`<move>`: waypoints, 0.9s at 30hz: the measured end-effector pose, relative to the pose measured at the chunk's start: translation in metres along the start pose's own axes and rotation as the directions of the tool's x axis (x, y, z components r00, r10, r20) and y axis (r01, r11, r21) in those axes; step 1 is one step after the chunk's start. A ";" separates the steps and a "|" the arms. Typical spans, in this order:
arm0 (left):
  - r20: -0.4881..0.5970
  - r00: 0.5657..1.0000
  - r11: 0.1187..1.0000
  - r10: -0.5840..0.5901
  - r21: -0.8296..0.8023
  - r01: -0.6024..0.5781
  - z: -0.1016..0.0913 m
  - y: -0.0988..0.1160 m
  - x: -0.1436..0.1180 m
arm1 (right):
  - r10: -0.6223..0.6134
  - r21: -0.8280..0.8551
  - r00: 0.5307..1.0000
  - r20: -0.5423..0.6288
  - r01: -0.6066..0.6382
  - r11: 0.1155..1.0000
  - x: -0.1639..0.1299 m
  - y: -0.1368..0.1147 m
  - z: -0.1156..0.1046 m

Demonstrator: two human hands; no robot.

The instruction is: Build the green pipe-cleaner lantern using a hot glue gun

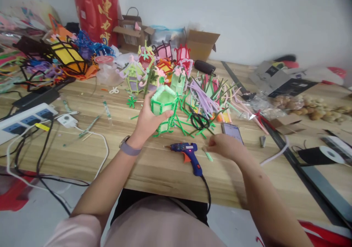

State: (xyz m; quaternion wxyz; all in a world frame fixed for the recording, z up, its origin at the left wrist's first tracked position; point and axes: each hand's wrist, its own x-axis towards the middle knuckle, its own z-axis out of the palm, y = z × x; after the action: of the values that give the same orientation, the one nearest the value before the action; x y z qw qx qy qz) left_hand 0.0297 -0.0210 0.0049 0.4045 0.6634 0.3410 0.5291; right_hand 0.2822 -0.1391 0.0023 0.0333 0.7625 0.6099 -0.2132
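Observation:
My left hand (151, 116) is wrapped round the side of a green pipe-cleaner lantern (162, 107), which stands upright on the table with its open top showing. The thumb lies across its front. To the right, my right hand (224, 146) is closed with its fingertips pinched low over the table; what they hold, if anything, is too small to make out. Just below those fingertips lies a short pale green pipe-cleaner piece (208, 155). Between my hands a blue hot glue gun (189, 153) rests on its side, nozzle pointing left, a red light on its body.
Behind the lantern are several finished lanterns (133, 76) and a pile of lilac pipe cleaners (205, 98). Black-handled scissors (200, 121) and a phone (232, 132) lie nearby. At left are a power strip (27, 122) and loose cables; at right, a black spool (316, 155).

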 end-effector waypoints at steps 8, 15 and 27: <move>0.148 0.985 0.995 -0.091 -0.023 0.095 0.008 -0.008 -0.008 | -0.183 0.267 0.980 -0.084 0.199 0.943 -0.016 -0.002 -0.022; 0.115 0.986 0.991 -0.123 -0.036 0.128 0.005 -0.017 -0.015 | -0.374 0.986 0.927 -0.021 0.082 0.148 0.004 -0.062 -0.056; 0.151 0.982 0.991 -0.112 -0.056 0.122 0.005 -0.018 -0.016 | -0.371 0.995 0.923 -0.099 0.099 -0.018 0.029 -0.079 -0.047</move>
State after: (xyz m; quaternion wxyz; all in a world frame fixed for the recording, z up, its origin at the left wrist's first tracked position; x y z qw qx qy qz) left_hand 0.0305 -0.0276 -0.0189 0.4802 0.6660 0.3313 0.4649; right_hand 0.2257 -0.0775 0.0507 -0.4814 0.4280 0.4015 -0.6511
